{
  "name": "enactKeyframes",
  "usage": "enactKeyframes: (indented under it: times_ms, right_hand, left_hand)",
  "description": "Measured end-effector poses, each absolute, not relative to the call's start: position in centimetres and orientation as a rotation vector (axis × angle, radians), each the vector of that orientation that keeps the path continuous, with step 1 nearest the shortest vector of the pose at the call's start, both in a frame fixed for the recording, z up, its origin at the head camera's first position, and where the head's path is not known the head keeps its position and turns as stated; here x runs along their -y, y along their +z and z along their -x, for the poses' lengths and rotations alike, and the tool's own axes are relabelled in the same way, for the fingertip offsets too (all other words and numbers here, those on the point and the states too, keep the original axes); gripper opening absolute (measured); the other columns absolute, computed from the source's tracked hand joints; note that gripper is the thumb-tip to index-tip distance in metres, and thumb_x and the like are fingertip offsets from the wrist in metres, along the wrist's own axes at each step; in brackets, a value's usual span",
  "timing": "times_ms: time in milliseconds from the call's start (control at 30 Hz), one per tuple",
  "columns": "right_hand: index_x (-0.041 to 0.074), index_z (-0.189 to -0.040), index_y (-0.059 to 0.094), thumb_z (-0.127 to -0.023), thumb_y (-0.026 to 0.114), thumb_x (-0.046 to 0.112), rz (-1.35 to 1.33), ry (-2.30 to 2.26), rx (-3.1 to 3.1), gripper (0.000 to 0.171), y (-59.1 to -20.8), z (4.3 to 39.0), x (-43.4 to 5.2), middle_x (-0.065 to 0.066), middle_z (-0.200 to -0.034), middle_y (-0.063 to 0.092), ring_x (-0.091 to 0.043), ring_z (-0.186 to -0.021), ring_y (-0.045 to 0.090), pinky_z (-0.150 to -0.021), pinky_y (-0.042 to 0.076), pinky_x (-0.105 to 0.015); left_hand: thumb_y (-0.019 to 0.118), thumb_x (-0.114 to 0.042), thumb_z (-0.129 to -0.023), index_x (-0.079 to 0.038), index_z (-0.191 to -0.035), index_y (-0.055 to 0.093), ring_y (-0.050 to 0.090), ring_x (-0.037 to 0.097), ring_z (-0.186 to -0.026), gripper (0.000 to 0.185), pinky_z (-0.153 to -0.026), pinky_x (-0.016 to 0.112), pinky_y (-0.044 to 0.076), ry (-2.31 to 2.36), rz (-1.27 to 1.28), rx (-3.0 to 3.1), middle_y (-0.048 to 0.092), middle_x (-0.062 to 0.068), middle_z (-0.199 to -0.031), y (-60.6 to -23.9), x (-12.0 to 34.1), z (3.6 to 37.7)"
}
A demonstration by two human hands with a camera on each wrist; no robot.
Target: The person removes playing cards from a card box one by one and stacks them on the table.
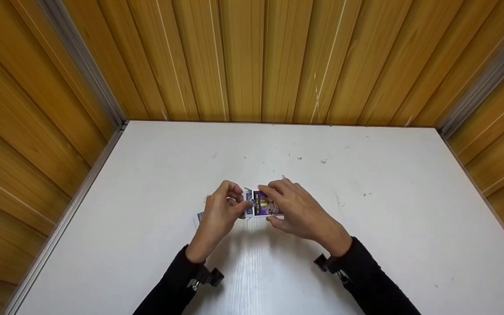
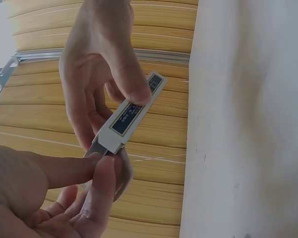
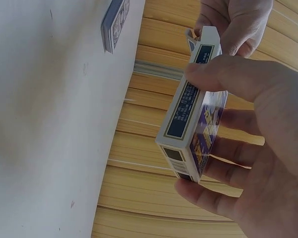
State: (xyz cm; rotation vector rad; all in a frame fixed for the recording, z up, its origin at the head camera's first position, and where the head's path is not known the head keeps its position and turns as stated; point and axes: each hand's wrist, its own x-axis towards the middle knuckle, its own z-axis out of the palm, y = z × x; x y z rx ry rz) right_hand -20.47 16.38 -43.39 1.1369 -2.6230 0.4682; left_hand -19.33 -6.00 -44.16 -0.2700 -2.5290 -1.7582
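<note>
A small card box (image 1: 267,204) with a purple picture face is between my two hands above the white table. My right hand (image 1: 298,208) grips it by its long edges, thumb on the dark printed side panel of the box (image 3: 183,109). At the box's left end, my left hand (image 1: 220,209) pinches a thin flap (image 2: 123,171) between thumb and forefinger. A blue-patterned strip shows there in the head view; whether it is flap or cards I cannot tell. On the table beside the left hand lies a stack of patterned cards (image 3: 116,22), mostly hidden in the head view.
The white table (image 1: 392,227) bears small dark scuffs. Wood-patterned panels (image 1: 243,61) wall it at the back and both sides, with grey metal strips (image 1: 83,65) at the corners.
</note>
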Motion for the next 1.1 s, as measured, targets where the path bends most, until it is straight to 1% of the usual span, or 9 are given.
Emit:
enactKeyframes:
  times_ms: [133, 233, 367, 467, 600, 700, 867, 967, 1100]
  right_hand:
    - [0.007, -0.145, 0.055, -0.084, 0.085, 0.023, -1.149, 0.467, 2.616, 0.07, -43.4, 20.5, -16.2, -0.009, -0.127, 0.06, -0.024, -0.112, 0.056, -0.094, 0.05, -0.041]
    - [0.007, -0.145, 0.055, -0.084, 0.085, 0.022, -1.16, 0.464, 2.609, 0.069, -43.5, 20.6, -16.3, -0.009, -0.127, 0.06, -0.024, -0.111, 0.056, -0.093, 0.05, -0.041]
    - [0.007, -0.145, 0.055, -0.084, 0.084, 0.021, -1.158, 0.483, 2.601, 0.069, -43.6, 20.8, -16.5, -0.01, -0.127, 0.06, -0.024, -0.112, 0.057, -0.093, 0.051, -0.04]
    - [0.006, -0.145, 0.055, -0.085, 0.084, 0.021, -1.15, 0.5, 2.601, 0.069, -43.6, 21.0, -16.8, -0.01, -0.127, 0.06, -0.024, -0.112, 0.057, -0.092, 0.051, -0.04]
    - [0.005, -0.145, 0.054, -0.085, 0.083, 0.022, -1.141, 0.508, 2.62, 0.069, -43.6, 21.2, -17.3, -0.011, -0.128, 0.06, -0.025, -0.113, 0.057, -0.093, 0.051, -0.04]
    - [0.005, -0.146, 0.054, -0.085, 0.084, 0.022, -1.13, 0.508, 2.638, 0.07, -43.6, 21.2, -17.6, -0.011, -0.129, 0.06, -0.025, -0.114, 0.057, -0.094, 0.051, -0.041]
    - [0.006, -0.145, 0.054, -0.085, 0.083, 0.023, -1.132, 0.502, 2.647, 0.069, -43.6, 21.2, -17.9, -0.011, -0.128, 0.06, -0.025, -0.113, 0.057, -0.094, 0.051, -0.041]
    - [0.006, -0.145, 0.055, -0.085, 0.083, 0.023, -1.134, 0.494, 2.648, 0.069, -43.6, 21.1, -18.0, -0.01, -0.128, 0.06, -0.024, -0.112, 0.057, -0.092, 0.051, -0.04]
    - [0.006, -0.145, 0.055, -0.085, 0.083, 0.024, -1.129, 0.479, 2.644, 0.069, -43.7, 21.1, -18.0, -0.01, -0.128, 0.06, -0.024, -0.113, 0.056, -0.093, 0.051, -0.04]
  left_hand:
    - [0.078, -0.004, -0.091, -0.006, -0.098, 0.055, 0.063, 0.014, -0.073, 0.025, -0.062, 0.026, 0.054, -1.702, 0.279, 2.564, 0.066, 0.003, -0.085, -44.3, 6.1, 19.3]
    - [0.075, -0.001, -0.092, -0.005, -0.098, 0.055, 0.063, 0.014, -0.076, 0.022, -0.064, 0.024, 0.053, -1.705, 0.309, 2.565, 0.067, 0.004, -0.085, -44.3, 6.2, 19.3]
    - [0.07, 0.005, -0.092, -0.003, -0.104, 0.057, 0.063, 0.015, -0.078, 0.019, -0.065, 0.023, 0.052, -1.691, 0.37, 2.549, 0.069, 0.008, -0.09, -44.2, 6.4, 19.3]
    - [0.066, 0.007, -0.092, -0.002, -0.111, 0.061, 0.059, 0.014, -0.073, 0.022, -0.058, 0.023, 0.05, -1.634, 0.441, 2.559, 0.068, 0.01, -0.095, -43.9, 6.9, 19.5]
    - [0.06, 0.011, -0.089, -0.002, -0.115, 0.069, 0.052, 0.012, -0.069, 0.03, -0.053, 0.022, 0.048, -1.52, 0.587, 2.592, 0.065, 0.012, -0.115, -43.4, 7.9, 19.8]
    - [0.06, 0.012, -0.088, -0.001, -0.113, 0.073, 0.053, 0.012, -0.072, 0.031, -0.059, 0.023, 0.049, -1.417, 0.691, 2.631, 0.063, 0.01, -0.129, -43.1, 8.5, 20.0]
    - [0.079, -0.007, -0.089, -0.008, -0.111, 0.073, 0.061, 0.017, -0.092, 0.023, -0.075, 0.032, 0.053, -1.122, 0.781, 2.755, 0.063, 0.005, -0.125, -43.2, 8.8, 19.8]
    - [0.091, -0.022, -0.08, -0.011, -0.105, 0.07, 0.059, 0.023, -0.107, 0.034, -0.087, 0.039, 0.052, -0.924, 0.825, 2.757, 0.062, 0.005, -0.121, -43.6, 8.4, 19.6]
    - [0.096, -0.023, -0.072, -0.009, -0.103, 0.065, 0.059, 0.029, -0.105, 0.045, -0.089, 0.043, 0.051, -0.728, 0.888, 2.662, 0.061, 0.01, -0.119, -44.3, 7.9, 19.6]
